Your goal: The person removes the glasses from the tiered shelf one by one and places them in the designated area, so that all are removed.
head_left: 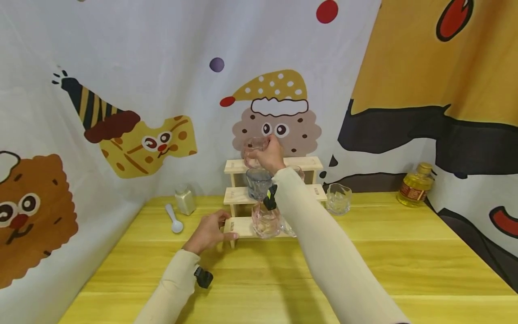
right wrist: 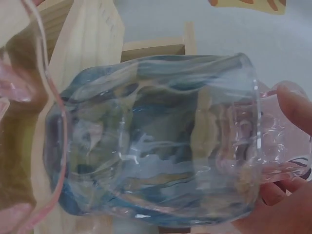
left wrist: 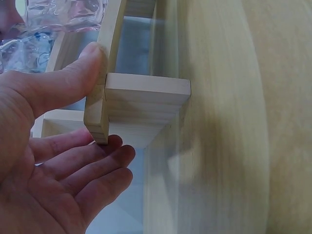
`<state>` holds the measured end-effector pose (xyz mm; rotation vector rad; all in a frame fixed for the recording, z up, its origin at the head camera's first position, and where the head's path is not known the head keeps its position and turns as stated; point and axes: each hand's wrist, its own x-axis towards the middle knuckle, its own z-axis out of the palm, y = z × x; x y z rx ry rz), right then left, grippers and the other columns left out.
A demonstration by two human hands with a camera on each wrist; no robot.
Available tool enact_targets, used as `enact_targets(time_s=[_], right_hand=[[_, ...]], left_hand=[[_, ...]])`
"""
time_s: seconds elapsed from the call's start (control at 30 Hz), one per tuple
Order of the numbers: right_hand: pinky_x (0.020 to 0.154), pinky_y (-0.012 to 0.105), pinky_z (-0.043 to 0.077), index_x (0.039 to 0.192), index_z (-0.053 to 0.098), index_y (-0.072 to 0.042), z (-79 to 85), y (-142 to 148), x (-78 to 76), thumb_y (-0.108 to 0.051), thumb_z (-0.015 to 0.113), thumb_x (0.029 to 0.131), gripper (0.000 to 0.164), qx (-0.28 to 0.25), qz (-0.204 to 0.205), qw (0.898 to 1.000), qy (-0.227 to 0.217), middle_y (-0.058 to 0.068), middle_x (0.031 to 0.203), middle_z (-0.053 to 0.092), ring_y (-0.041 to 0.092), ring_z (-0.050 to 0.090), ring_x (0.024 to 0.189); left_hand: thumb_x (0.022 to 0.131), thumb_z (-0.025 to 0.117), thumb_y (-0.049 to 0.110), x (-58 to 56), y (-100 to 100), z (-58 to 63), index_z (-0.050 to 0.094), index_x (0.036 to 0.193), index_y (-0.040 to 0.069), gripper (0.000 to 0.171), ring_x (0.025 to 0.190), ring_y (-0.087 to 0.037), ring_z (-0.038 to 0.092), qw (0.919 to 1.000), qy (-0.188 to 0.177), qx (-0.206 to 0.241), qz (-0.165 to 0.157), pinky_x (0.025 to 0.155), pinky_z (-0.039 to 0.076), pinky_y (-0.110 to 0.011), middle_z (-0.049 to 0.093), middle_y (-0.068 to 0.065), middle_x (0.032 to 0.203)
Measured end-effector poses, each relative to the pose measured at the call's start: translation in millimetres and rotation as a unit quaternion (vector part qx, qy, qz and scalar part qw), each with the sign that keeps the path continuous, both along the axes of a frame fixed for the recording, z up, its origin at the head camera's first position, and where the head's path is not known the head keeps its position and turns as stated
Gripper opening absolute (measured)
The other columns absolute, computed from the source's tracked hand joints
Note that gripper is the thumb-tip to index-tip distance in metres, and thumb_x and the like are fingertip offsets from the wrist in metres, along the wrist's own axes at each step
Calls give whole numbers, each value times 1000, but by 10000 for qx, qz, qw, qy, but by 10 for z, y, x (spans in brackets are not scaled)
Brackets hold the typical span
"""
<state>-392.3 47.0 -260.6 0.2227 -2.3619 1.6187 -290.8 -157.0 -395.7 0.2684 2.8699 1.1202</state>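
A three-tier wooden stepped rack point(head_left: 242, 225) stands at the back of the table. My left hand point(head_left: 208, 231) pinches the left end of its lowest step, thumb on one face and fingers on the other. At the top step, my right hand point(head_left: 270, 155) holds a pink glass point(head_left: 250, 148); whether its base touches the wood, I cannot tell. A blue glass point(right wrist: 156, 141) sits on the middle step, below the held glass. Another pink glass point(head_left: 265, 222) rests on the lowest step. My right forearm partly hides a pinkish glass point(head_left: 299, 172) and a clear glass point(head_left: 288, 229).
A clear glass point(head_left: 339, 200) stands on the table right of the rack. Farther right is an oil bottle point(head_left: 415, 185). On the left are a small jar point(head_left: 185, 201) and a white spoon point(head_left: 174, 219). A printed curtain point(head_left: 170, 54) hangs directly behind.
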Motion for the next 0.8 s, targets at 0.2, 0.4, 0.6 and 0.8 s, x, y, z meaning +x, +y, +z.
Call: enact_targets(time_s=[0.2,0.4,0.6,0.8], right_hand=[[84,34,44,137,45,-4,98,-9,14,-15,82,83,67,-232,-92,9996,150,6,103,49,20,45,92],[87,35,48,136,46,-4,213,82,71,-16,84,83,66,-152,167,9996,140,2,102,48,18,46,95],[81,36,45,136,45,-1,341,289,186,-15,81,85,64,-90,416,9988,225,5,103,47,20,46,95],[86,41,52,144,44,-9,462,514,316,-20,84,83,74,-60,448,9990,75,13,132,49,25,52,111]], left_hand=[[80,87,27,0,-6,-3,60,131,7,61,122,-37,63,10000,91,-10,-20,101,55,-49,65,-19,134],[80,86,28,10,-3,-21,60,131,6,61,124,-38,62,10000,19,7,-11,102,55,-49,64,-20,135],[81,86,27,13,8,-34,59,133,7,62,125,-38,62,10000,-35,16,-4,102,55,-50,63,-19,137],[81,86,29,-6,-21,-29,58,133,6,63,126,-38,61,10000,-9,-33,-46,104,53,-50,62,-20,138]])
